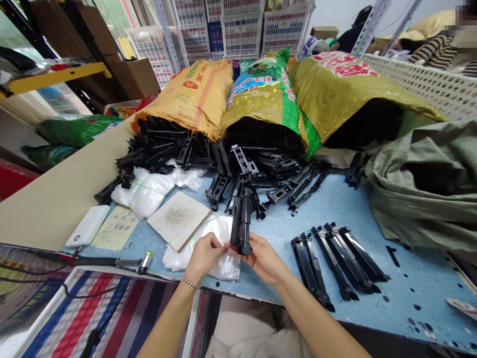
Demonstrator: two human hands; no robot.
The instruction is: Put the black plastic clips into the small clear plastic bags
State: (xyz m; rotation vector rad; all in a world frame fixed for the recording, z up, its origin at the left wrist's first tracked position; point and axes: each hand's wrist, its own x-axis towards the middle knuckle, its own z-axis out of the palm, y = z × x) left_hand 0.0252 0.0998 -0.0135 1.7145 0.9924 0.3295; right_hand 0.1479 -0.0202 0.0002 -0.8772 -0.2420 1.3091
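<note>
One slim, stepped black plastic bracket (244, 221) with a flared end extends over the blue speckled tabletop (346, 209), that end cradled in the half-curled right hand (264, 256) — apparently to steady it — while the left hand (207, 252) has its fingertips pinched together beside it, though whether they grip it I cannot tell. Shiny woven-plastic sacks (194, 92) lie mouth-forward, presumably keeping the heaped black plastic parts (158, 149) within reach.

Beyond the fingers (215, 240), I see Chinese characters on the orange sack (186, 99), green-edged sack (259, 102) and olive sack (335, 94); left of them, the yellow note's (115, 229) handwriting is illegible.
</note>
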